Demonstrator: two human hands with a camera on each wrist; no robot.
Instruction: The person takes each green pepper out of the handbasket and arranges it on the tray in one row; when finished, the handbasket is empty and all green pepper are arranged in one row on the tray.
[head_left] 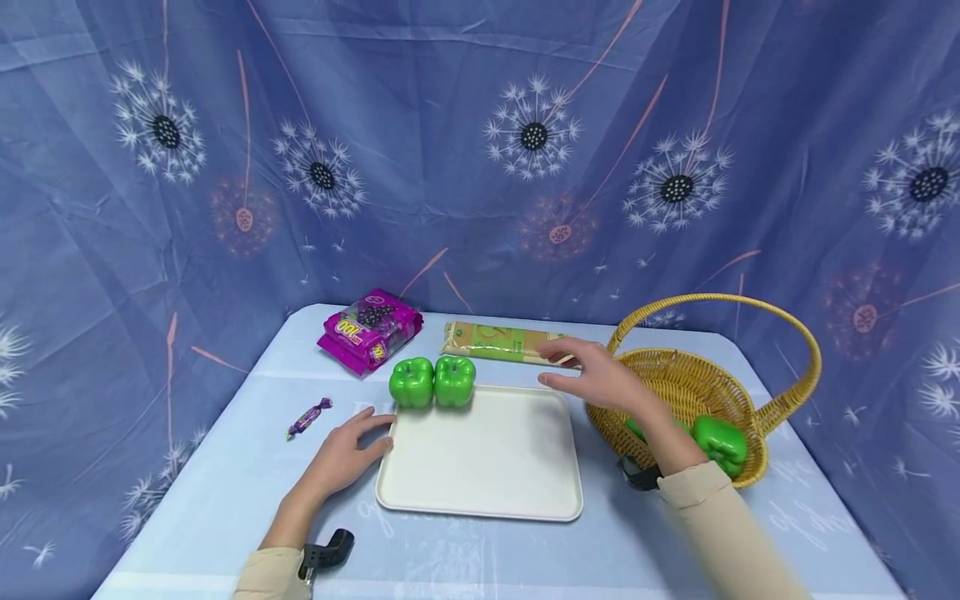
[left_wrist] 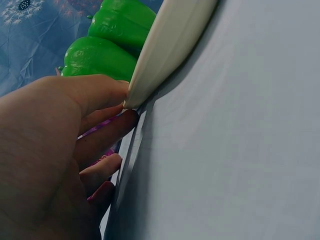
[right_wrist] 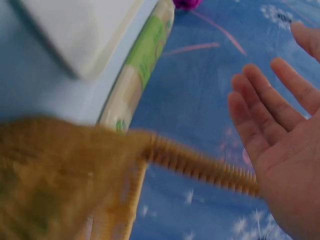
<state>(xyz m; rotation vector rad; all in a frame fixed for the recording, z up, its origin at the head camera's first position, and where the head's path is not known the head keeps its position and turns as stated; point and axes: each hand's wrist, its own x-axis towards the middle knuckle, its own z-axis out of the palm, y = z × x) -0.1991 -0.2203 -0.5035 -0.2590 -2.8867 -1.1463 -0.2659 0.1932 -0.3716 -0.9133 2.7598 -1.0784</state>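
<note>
My left hand (head_left: 347, 454) is at the left edge of a white tray (head_left: 480, 458), its loosely bent fingers touching the rim. In the left wrist view, the thumb and a fingertip meet the tray's rim (left_wrist: 167, 50). Two green bell peppers (head_left: 412, 382) (head_left: 454, 381) sit side by side at the tray's far left corner. Above the tray's far right corner, my right hand (head_left: 600, 379) holds nothing, fingers extended. Beside it is a wicker basket (head_left: 678, 371) with a green bell pepper (head_left: 720, 442) and another green piece partly hidden by my forearm.
A purple snack package (head_left: 371, 329) lies at the back left, with a small purple wrapped candy (head_left: 308, 418) nearer. A long yellow-green packet (head_left: 491, 342) lies behind the tray. The basket's tall handle (head_left: 810, 350) arches at the right. A blue curtain (head_left: 450, 167) hangs behind the table.
</note>
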